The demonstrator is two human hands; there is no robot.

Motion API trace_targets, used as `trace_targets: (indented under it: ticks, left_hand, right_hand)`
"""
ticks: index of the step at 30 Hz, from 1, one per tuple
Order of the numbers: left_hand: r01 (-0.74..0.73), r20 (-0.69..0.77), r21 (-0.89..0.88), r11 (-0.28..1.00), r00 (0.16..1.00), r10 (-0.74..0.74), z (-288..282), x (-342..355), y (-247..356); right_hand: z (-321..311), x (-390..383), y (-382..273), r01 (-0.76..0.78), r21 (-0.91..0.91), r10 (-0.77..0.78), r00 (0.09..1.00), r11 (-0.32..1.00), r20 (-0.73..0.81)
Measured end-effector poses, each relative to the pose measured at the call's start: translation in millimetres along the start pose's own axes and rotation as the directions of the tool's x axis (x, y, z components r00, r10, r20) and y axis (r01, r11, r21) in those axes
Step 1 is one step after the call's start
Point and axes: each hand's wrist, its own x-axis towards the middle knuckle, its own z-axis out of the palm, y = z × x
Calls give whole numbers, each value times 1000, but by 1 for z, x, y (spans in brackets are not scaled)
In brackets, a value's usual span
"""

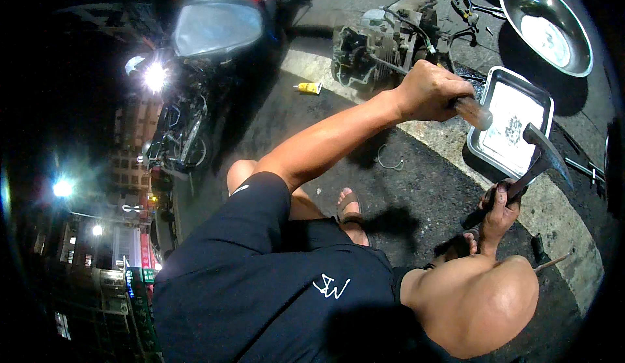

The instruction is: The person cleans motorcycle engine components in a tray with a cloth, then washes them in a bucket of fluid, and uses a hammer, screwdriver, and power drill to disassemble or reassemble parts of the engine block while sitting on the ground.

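The engine (387, 43), a grimy metal block with cooling fins, an open face and cables on top, stands on the ground and serves as the landmark here. Just to its right, on the person's side, the left hand (430, 93) is closed firmly around a screwdriver (475, 113) with a brown handle. Its metal shaft points back to the engine's finned side; whether the tip touches cannot be told. The handle's butt sticks out on the side away from the engine.

The right hand (501, 215) is farther from the engine, to the right and nearer the person. Its fingers are curled shut around the dark handle of a hammer (545, 158), whose head is raised well apart from the engine and also clear of the screwdriver's butt.

Right of the engine lies a metal tray (521, 82) with small dark bits in it, partly overlapped by the hammer head. Farther right of the engine is a round metal bowl (527, 2). A yellow tube (309, 88) lies to the engine's left. A pale kerb (449, 142) runs along the engine's near side, and the person's sandalled left foot (351, 216) is nearer still.
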Motion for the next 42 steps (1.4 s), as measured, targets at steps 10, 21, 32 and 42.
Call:
trace_targets:
  ticks: [10, 21, 32, 42]
  left_hand:
    - [-11, 17, 6, 1000, 1000, 11, 6, -1, -2]
    - [-9, -10, 31, 999, 1000, 9, 13, -1, -9]
    - [-20, 14, 92, 996, 1000, 18, 27, 6, -14]
    - [12, -7, -3, 1000, 1000, -12, 10, 4, -2]
  right_hand:
    - [16, -9, 4, 59, -76, -49, 990, 995, 130]
    - [-7, 4, 50, 191, -360, -174, 982, 913, 78]
    - [14, -16, 66, 192, -396, -142, 978, 898, 151]
    - [-10, 5, 25, 69, 77, -72, 997, 995, 31]
